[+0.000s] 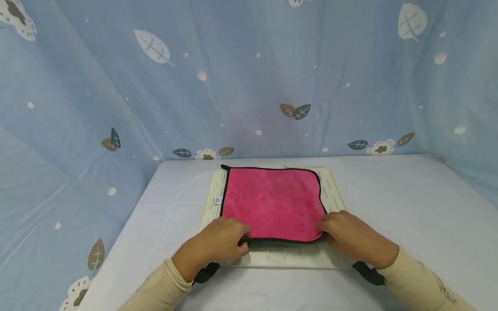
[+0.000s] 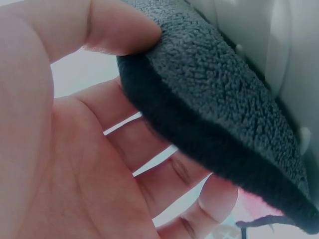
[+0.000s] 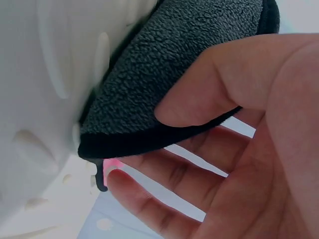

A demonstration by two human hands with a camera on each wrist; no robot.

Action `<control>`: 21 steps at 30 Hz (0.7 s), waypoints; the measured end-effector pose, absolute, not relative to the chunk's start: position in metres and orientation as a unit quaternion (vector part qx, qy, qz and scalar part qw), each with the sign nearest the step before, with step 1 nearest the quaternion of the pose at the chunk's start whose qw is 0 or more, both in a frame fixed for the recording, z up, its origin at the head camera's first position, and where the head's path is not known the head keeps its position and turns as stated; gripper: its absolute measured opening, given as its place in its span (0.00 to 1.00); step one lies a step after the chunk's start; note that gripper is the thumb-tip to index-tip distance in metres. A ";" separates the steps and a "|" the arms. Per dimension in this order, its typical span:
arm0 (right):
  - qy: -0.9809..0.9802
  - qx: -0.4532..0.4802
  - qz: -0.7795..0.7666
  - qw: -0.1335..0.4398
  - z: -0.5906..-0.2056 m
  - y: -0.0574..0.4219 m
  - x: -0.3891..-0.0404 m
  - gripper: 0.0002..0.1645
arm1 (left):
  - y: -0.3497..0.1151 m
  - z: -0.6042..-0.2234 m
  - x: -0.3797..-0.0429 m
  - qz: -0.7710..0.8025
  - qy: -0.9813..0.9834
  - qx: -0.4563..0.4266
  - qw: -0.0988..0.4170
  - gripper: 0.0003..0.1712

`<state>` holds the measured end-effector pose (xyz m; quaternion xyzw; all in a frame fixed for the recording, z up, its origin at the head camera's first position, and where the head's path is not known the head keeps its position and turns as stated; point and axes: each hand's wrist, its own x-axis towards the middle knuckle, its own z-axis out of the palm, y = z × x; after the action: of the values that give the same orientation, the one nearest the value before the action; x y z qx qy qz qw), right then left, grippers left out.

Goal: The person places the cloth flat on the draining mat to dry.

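A pink cloth (image 1: 272, 203) with black edging lies spread over a cream ribbed mat (image 1: 272, 259); its underside is dark grey fleece. At the cloth's near left corner, my left hand (image 1: 219, 239) pinches the edge between thumb and fingers. My right hand (image 1: 352, 235) pinches the near right corner the same way. Both wrist views show the grey underside (image 2: 209, 74) with a thumb on it and the fingers behind the black edging (image 3: 129, 142). The near edge is lifted a little off the mat, while the far edge lies flat.
A small white tag (image 1: 218, 200) sticks out from the cloth's left edge. The mat rests on a white-covered table (image 1: 408, 207). Blue curtain fabric (image 1: 241, 77) with leaf prints hangs behind and on the left. Black straps (image 1: 206, 273) circle both wrists.
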<state>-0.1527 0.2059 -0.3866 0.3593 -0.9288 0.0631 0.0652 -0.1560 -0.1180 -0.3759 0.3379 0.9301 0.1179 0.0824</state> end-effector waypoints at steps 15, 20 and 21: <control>-0.927 0.362 0.075 0.056 -0.387 0.209 -0.152 0.20 | -0.117 -0.370 -0.152 0.121 0.926 0.341 0.107 0.08; -0.926 0.366 0.078 0.053 -0.390 0.208 -0.152 0.21 | -0.117 -0.371 -0.152 0.125 0.924 0.342 0.120 0.13; -0.925 0.367 0.080 0.051 -0.390 0.208 -0.152 0.21 | -0.117 -0.371 -0.152 0.126 0.923 0.342 0.122 0.13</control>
<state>-0.1522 0.2082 -0.3902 0.3666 -0.9255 0.0805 0.0506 -0.1516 -0.1168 -0.3714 0.3423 0.9231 0.1256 0.1224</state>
